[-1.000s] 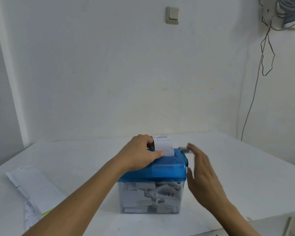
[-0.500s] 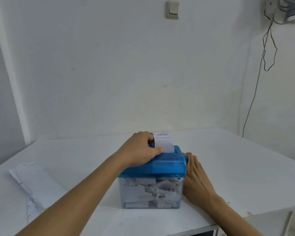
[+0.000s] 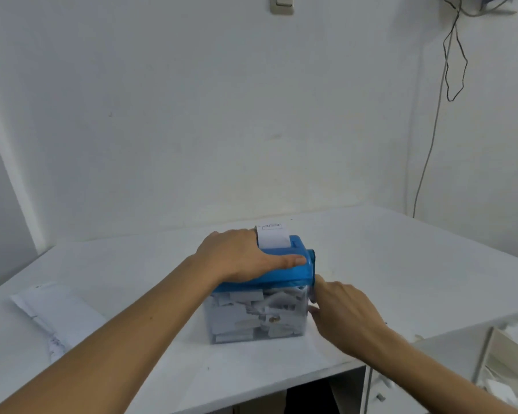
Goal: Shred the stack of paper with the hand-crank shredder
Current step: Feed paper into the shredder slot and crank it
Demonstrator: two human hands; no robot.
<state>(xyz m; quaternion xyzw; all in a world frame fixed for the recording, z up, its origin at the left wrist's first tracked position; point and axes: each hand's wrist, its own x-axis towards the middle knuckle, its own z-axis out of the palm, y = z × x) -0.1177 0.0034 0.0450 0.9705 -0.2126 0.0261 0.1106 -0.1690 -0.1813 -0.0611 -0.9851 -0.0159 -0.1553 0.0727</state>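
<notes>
The hand-crank shredder has a blue lid (image 3: 284, 277) on a clear bin (image 3: 251, 321) full of paper strips, and it stands mid-table. A white sheet (image 3: 274, 238) sticks up out of the slot in the lid. My left hand (image 3: 239, 256) lies palm down on the lid, thumb stretched along its front edge, next to the sheet. My right hand (image 3: 344, 315) is against the shredder's right side, low down, with its fingers curled at the crank handle (image 3: 312, 295), which they mostly hide. The stack of paper (image 3: 57, 312) lies at the table's left.
The white table (image 3: 401, 264) fills a corner between two walls; its front edge runs close below the shredder. White drawers and a box (image 3: 508, 363) stand low on the right. A black cable (image 3: 430, 138) hangs down the right wall.
My right hand, open beside the crank a second ago, has closed in on the shredder's side and dropped lower. My left thumb has slid right along the lid. The sheet stands lower in the slot.
</notes>
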